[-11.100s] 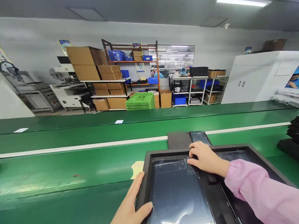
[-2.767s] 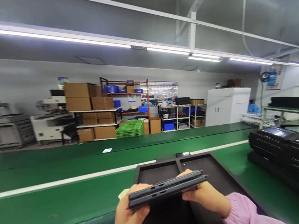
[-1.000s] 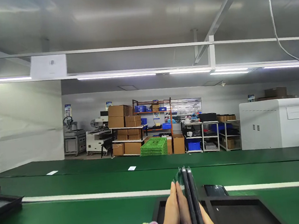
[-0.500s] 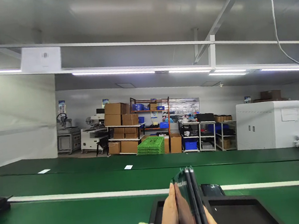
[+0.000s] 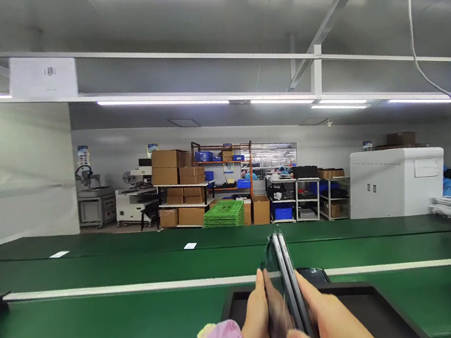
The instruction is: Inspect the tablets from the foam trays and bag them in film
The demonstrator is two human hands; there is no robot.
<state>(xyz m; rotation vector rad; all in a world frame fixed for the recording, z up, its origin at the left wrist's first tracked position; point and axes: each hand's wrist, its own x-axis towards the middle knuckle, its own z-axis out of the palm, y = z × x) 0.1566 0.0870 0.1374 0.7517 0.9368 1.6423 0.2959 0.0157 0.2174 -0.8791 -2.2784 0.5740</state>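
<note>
two flat devices (image 5: 288, 284) | reflective left face | near-upright, close together | between left hand (image 5: 257, 317) and right hand (image 5: 329, 314)

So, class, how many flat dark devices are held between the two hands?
2: the left device, its glossy face against the left hand, and the right device, beside it against the right hand. Only two edges show, though the right hand hides part of them.

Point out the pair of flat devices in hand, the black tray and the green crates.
Flat devices (image 5: 287, 284): head view, on their paired edges.
Black tray (image 5: 374, 309): head view, on the bare floor of its right-hand recess.
Green crates (image 5: 224, 214): head view, middle of the stack.
</note>
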